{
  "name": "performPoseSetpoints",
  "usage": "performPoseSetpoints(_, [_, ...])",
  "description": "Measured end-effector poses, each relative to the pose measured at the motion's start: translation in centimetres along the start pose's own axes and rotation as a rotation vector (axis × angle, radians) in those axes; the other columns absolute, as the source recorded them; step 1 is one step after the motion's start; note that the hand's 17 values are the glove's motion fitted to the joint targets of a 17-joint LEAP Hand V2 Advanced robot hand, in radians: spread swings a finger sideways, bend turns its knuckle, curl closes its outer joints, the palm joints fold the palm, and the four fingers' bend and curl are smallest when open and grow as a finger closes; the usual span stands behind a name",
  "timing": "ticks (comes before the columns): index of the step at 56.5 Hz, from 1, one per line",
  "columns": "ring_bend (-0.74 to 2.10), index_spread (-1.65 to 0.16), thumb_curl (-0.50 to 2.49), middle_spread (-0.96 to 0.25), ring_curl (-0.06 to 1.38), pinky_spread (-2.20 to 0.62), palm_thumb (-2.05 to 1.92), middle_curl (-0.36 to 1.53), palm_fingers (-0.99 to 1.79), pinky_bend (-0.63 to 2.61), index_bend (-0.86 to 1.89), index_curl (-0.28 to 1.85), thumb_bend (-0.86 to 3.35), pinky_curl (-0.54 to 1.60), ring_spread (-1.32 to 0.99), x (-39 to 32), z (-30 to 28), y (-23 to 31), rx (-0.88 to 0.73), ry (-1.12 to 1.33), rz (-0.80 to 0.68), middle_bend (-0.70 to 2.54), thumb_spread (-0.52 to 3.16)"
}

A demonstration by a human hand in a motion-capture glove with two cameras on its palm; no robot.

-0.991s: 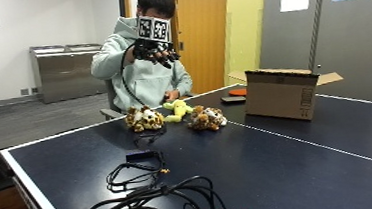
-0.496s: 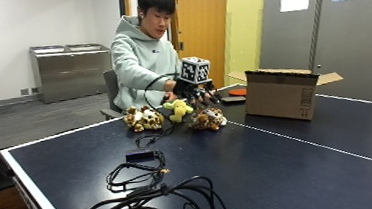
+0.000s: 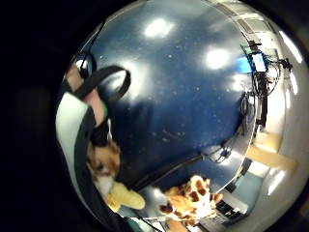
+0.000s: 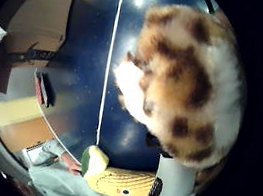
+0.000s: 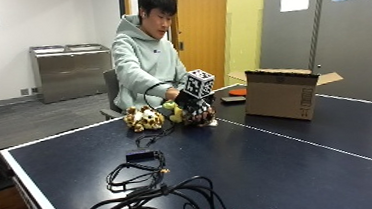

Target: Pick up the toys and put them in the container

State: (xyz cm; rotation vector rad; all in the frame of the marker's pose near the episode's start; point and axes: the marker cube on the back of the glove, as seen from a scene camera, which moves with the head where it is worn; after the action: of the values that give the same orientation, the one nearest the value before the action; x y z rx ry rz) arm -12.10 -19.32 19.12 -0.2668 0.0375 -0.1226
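Spotted plush (image 5: 203,118) under right hand (image 5: 194,105).

Pale green hoodie (image 5: 144,62), black-gloved grip (image 5: 196,106)

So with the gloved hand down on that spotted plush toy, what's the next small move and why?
Probably close the fingers and lift: the right hand sits on the spotted plush toy, which fills the thumb-side palm view, so it is close. The open cardboard box stands further along the table.

Office break room, table-tennis table (image 5: 297,161), steel bins (image 5: 70,71)
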Motion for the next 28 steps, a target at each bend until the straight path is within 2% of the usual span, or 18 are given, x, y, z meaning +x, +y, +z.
performPoseSetpoints(5, [1.06,-0.28,0.53,-0.2,0.47,-0.28,0.7,0.39,0.86,1.12,0.13,0.1,0.21,0.39,-0.31,-0.7,-1.1,1.2,-0.168,-0.028,-0.023,0.51,1.19])
performPoseSetpoints(9, [1.08,-0.28,0.58,-0.24,0.49,-0.3,0.73,0.44,0.9,1.08,0.17,0.11,0.21,0.4,-0.33,0.0,-3.9,1.4,-0.242,-0.049,-0.015,0.61,1.09])
performPoseSetpoints(13, [1.09,-0.28,0.63,-0.27,0.5,-0.31,0.76,0.48,0.92,1.05,0.18,0.11,0.21,0.4,-0.35,1.1,-8.2,1.1,-0.253,-0.081,-0.008,0.68,1.01])
performPoseSetpoints(19, [1.1,-0.28,0.7,-0.3,0.51,-0.32,0.76,0.53,0.92,1.05,0.18,0.12,0.2,0.41,-0.36,-2.6,-12.9,3.9,-0.169,-0.045,-0.089,0.72,0.91])
performPoseSetpoints(21, [1.1,-0.28,0.72,-0.31,0.51,-0.32,0.77,0.54,0.92,1.05,0.18,0.12,0.2,0.41,-0.36,-3.6,-14.5,4.8,-0.138,-0.016,-0.16,0.73,0.88])
performPoseSetpoints(25, [1.13,-0.28,0.76,-0.32,0.52,-0.33,0.77,0.57,0.93,1.05,0.18,0.12,0.19,0.42,-0.36,-7.6,-16.9,8.4,-0.062,0.149,-0.497,0.74,0.82])
performPoseSetpoints(28, [1.14,-0.28,0.78,-0.33,0.52,-0.33,0.77,0.58,0.94,1.05,0.18,0.12,0.19,0.43,-0.36,-10.9,-19.1,9.7,-0.016,0.14,-0.523,0.73,0.79])
